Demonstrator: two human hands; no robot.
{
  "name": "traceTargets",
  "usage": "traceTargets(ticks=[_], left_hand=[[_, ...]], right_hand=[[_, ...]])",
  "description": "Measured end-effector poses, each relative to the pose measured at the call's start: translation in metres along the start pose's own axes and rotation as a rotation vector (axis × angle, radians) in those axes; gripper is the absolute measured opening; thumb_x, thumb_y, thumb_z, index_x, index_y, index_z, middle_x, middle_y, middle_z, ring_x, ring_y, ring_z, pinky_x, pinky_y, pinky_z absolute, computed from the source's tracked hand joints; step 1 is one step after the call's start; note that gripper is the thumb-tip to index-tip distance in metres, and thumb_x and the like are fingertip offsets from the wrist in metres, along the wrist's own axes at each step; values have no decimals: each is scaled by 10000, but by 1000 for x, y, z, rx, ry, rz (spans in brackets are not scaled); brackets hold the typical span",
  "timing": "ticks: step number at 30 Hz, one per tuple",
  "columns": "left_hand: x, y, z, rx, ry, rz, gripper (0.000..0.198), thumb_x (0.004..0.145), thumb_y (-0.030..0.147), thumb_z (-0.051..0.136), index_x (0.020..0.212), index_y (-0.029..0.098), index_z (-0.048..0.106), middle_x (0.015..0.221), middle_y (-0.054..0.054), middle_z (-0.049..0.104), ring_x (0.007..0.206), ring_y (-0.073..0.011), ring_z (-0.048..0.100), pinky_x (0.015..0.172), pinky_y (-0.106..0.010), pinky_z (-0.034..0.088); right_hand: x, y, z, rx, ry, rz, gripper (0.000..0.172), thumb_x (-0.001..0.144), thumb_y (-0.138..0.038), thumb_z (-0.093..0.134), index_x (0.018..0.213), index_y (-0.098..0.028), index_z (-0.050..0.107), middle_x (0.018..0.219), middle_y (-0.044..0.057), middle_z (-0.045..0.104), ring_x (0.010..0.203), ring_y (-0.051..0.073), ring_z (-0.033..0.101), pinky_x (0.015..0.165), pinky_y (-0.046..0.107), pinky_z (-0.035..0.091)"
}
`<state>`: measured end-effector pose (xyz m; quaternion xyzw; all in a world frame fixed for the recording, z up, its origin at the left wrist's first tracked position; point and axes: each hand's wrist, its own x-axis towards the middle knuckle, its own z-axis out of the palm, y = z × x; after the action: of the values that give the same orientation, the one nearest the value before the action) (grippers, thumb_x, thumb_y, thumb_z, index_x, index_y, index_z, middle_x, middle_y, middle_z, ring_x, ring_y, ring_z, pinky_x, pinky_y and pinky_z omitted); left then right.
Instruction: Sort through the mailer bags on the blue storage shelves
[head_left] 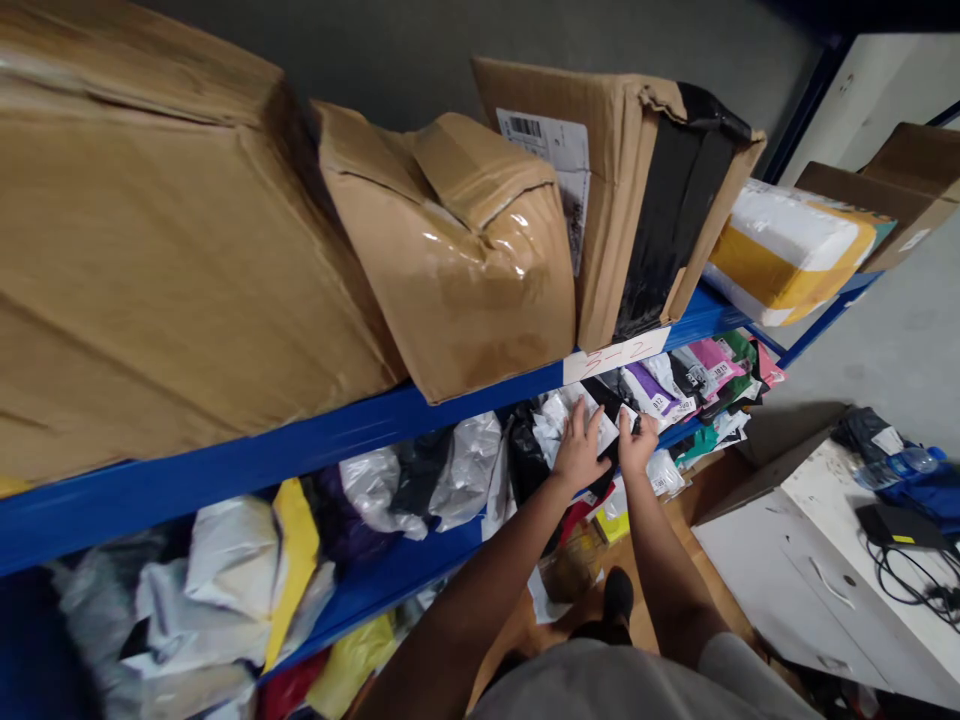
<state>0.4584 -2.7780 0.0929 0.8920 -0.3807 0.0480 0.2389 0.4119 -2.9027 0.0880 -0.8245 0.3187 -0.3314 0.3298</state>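
On the middle shelf my left hand [581,448] lies with fingers spread over a pale plastic mailing bag [553,415]. Close beside it, my right hand [637,442] has its fingers curled together at the edge of a black mailing bag [602,393] with a white label. Part of that bag is hidden under both hands. Just beyond my fingers stand a purple mailing bag [645,385] with a white numbered label and a pink one [712,362], packed upright in a row.
Large cardboard boxes [450,270] fill the upper shelf above my hands, with a yellow and white wrapped parcel [795,245] farther right. A blue shelf beam [495,390] runs over the bags. At right stands a white desk [832,500] with a water bottle [911,462] and cables.
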Motion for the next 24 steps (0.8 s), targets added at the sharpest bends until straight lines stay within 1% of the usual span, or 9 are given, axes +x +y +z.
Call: traceTargets(ticks=[4,7,9,11,13,15,17,19,24], left_hand=[[-51,-18,-13,69,222,-208,741,878,382,645,1549,150,430,1677,-236,337,1572,-426,260,1245,-651,253],[-91,-36,-15,145,297,-472,629,939,389,537,1453,28,524,1503,-311,513,1431,-427,457,1183,-603,369],[-106,-48,-17,158,204,-541,578,928,371,533,1370,6,607,1386,-317,600,1344,-420,536,1136,-567,433],[-109,-59,-27,95,50,-475,463,919,283,501,1302,105,691,1318,-232,679,1286,-355,599,1103,-492,484],[-106,-72,-48,41,-30,-401,448,903,188,455,1249,227,738,1259,-124,736,1213,-279,653,1065,-416,518],[-103,-86,-77,138,23,-436,471,890,191,477,1283,268,725,1318,-101,720,1266,-300,626,1090,-463,495],[-104,-100,-105,339,71,-545,531,859,303,593,1380,228,663,1494,-169,599,1427,-420,478,1143,-611,403],[-106,-110,-124,462,-4,-635,666,816,458,688,1423,192,621,1554,-248,509,1444,-512,416,1114,-683,373],[-111,-118,-132,502,-177,-587,497,927,460,583,1344,199,650,1391,-237,602,1267,-424,572,1001,-530,485]], right_hand=[[-14,5,-13,7,72,-85,445,1019,-477,448,1219,-139,657,1193,210,662,1193,340,572,1057,504,454],[-43,-4,-12,34,132,-232,408,1012,-417,454,1239,-145,655,1161,202,651,1178,334,587,1058,527,461],[-64,-20,-3,98,-114,-479,344,988,-348,476,1195,-180,694,1126,166,666,1141,302,613,1042,490,494],[-79,-40,9,150,-433,-711,361,942,-287,527,1247,-209,703,1228,144,663,1202,277,602,1077,460,494],[-88,-58,22,149,-623,-807,463,901,-262,581,1353,-207,665,1366,143,620,1301,277,554,1148,465,450],[-95,-71,35,108,-718,-833,589,873,-312,663,1443,-174,603,1443,168,573,1366,301,503,1196,493,402],[-103,-78,46,19,-800,-859,801,802,-427,787,1515,-160,537,1528,197,502,1452,363,413,1231,555,337],[-111,-81,55,-121,-877,-867,930,734,-489,868,1542,-193,516,1626,198,404,1526,436,292,1247,630,260],[-121,-80,65,-321,-932,-826,713,856,-295,799,1519,-259,540,1691,133,354,1583,419,218,1275,623,198]])
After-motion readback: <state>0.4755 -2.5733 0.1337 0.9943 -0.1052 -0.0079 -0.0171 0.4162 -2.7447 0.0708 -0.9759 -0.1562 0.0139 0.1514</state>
